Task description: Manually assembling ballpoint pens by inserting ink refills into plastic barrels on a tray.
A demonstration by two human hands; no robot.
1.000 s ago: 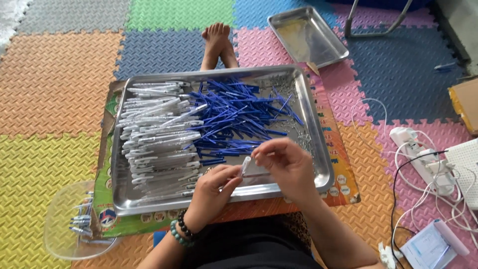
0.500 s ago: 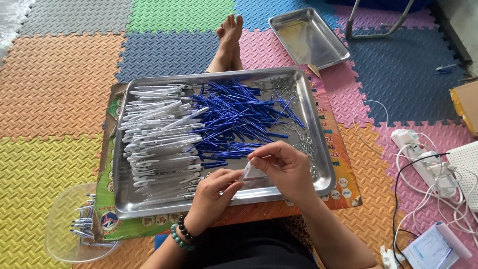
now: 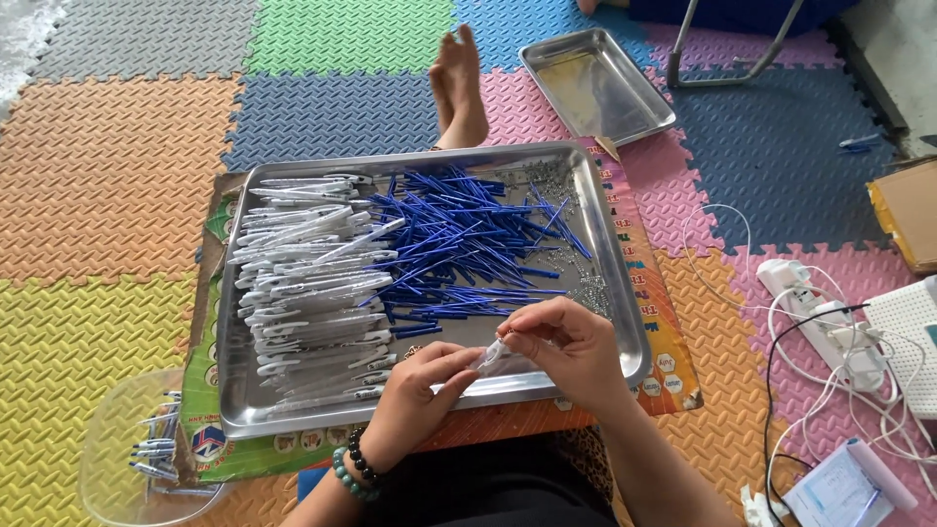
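Clear pen barrel mostly hidden between fingers; plastic bowl cut off at bottom edge; small springs too tiny to make out.

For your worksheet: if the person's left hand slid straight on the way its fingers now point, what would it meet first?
The left hand points up and right, toward the clear pen barrel pinched between both hands, so it would meet that and the right hand first. Depth is hard to judge from above.

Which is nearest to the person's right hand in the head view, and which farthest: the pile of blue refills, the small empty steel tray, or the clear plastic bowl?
From the right hand:
1. Pile of blue refills, just up and left of it, inside the big tray.
2. Small empty steel tray, far up the mat.
3. Clear plastic bowl, far left, past the left hand.
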